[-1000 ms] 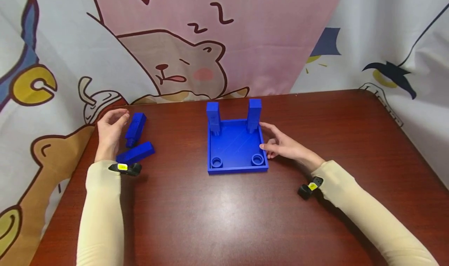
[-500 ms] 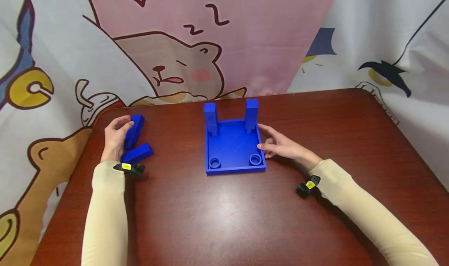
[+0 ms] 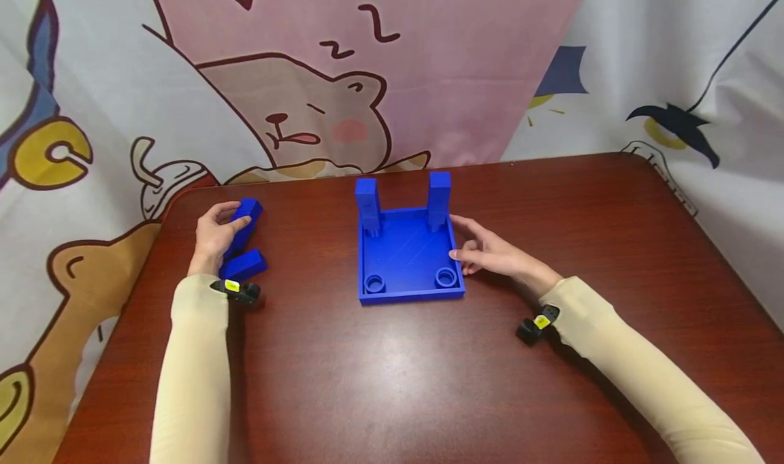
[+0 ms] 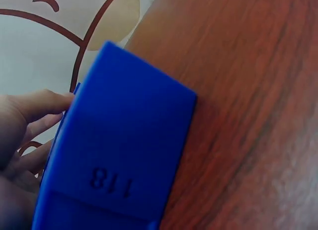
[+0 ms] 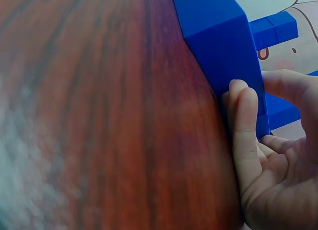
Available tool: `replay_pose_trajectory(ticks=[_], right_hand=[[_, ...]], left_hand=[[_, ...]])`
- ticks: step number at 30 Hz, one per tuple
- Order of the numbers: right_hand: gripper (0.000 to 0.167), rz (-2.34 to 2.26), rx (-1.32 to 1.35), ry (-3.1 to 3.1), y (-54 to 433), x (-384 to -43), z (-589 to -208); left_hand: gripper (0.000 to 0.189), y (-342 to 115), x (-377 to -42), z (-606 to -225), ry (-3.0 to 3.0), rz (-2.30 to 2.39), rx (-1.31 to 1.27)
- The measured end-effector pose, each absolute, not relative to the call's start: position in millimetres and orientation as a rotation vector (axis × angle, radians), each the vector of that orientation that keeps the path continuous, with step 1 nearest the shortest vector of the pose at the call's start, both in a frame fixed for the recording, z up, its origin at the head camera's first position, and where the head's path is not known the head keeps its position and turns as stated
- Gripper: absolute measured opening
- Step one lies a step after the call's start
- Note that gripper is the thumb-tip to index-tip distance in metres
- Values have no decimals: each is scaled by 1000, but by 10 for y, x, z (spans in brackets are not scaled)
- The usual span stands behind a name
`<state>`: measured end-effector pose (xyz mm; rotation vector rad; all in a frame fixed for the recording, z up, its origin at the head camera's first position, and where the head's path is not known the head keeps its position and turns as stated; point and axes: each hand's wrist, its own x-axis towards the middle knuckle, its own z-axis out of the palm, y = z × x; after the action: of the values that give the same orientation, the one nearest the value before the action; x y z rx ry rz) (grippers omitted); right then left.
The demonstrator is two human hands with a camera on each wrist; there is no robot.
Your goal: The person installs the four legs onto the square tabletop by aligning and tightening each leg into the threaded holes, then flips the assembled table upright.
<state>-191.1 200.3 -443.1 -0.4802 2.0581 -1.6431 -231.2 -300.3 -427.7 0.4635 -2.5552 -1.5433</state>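
At the left of the table my left hand (image 3: 216,236) grips a blue square post (image 3: 250,210) between thumb and fingers. A second blue post (image 3: 245,265) lies just nearer to me. In the left wrist view that nearer post (image 4: 124,135), marked 118, hides most of the held one. My right hand (image 3: 493,253) holds the right wall of a shallow blue square tray (image 3: 404,260), thumb at the rim and fingers outside. Two blue posts stand upright at its back corners, one left (image 3: 369,205) and one right (image 3: 438,202). Round sockets (image 3: 375,284) show at both front corners.
The brown wooden table (image 3: 380,382) reaches to a printed cartoon curtain (image 3: 459,62) at the back and left. Black wrist cameras sit on both sleeves, one on the left (image 3: 241,290) and one on the right (image 3: 535,326).
My left hand has moved right from beside the far post and now grips it; the post has shifted slightly right. My right hand stays on the tray.
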Motion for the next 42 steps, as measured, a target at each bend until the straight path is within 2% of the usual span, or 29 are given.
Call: replay_pose_trajectory(ticks=[10,28,42], right_hand=[[78,-1623,-483,2079,1995,-1920,-4432],[78,-1636,-458,2065,2007,-1916,-4437],[78,-1639,-458,2069,2004,-1914,-4428]], left_hand=[[45,-2997,-2287,-4277,-2587,-1473,389],[33,-2747,-2316,-4036,-1967,-2241,111],[38,-2577,-2267,-3980,-1879,-2403,14]])
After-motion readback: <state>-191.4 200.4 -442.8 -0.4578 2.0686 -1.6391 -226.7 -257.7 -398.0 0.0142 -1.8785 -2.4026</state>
